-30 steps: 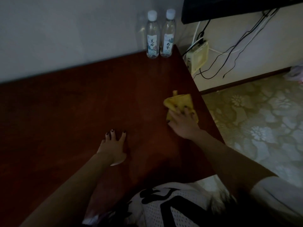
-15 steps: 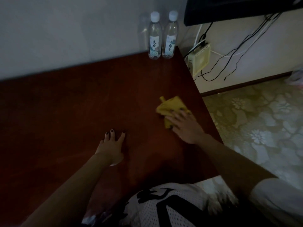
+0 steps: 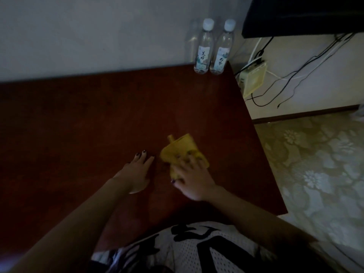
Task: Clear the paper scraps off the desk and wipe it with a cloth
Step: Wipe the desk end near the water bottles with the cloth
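Note:
A crumpled yellow cloth (image 3: 180, 149) lies on the dark red-brown desk (image 3: 98, 119), right of centre. My right hand (image 3: 194, 177) presses flat on the cloth's near part, fingers spread over it. My left hand (image 3: 137, 171) rests flat on the desk just left of the cloth, fingers straight and pointing away. No paper scraps show on the desk top in this dim light.
Two water bottles (image 3: 211, 46) stand at the desk's far right corner against the wall. The desk's right edge drops to a patterned floor (image 3: 319, 174). A pale box with cables (image 3: 253, 79) hangs on the wall beyond; a dark screen (image 3: 303, 14) is above.
My right hand has slid the yellow cloth leftward and nearer, from close to the right edge to beside my left hand. The left hand has stayed put.

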Motion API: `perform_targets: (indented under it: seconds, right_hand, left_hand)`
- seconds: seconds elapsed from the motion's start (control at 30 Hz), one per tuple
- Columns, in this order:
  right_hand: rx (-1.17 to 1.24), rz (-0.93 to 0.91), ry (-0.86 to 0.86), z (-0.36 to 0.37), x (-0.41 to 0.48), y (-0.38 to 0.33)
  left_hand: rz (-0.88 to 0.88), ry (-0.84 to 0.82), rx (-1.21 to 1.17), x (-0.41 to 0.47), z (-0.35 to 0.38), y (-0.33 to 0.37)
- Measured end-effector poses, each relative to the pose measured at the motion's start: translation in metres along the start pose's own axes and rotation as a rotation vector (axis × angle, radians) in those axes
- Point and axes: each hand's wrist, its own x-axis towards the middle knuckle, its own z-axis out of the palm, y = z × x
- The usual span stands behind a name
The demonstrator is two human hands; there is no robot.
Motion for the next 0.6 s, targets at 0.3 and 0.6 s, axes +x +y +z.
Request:
perform_targets:
  seconds: [0.3, 0.6]
  right_hand:
    - [-0.176, -0.424, -0.056, 0.014, 0.012, 0.0]
    - [-0.202, 0.078, 0.074, -0.052, 0.036, 0.103]
  left_hand:
    - [-0.261, 0.09, -0.082, -0.004, 0.001, -0.048]
    - [-0.272, 0.023, -0.133, 0.005, 0.013, -0.052]
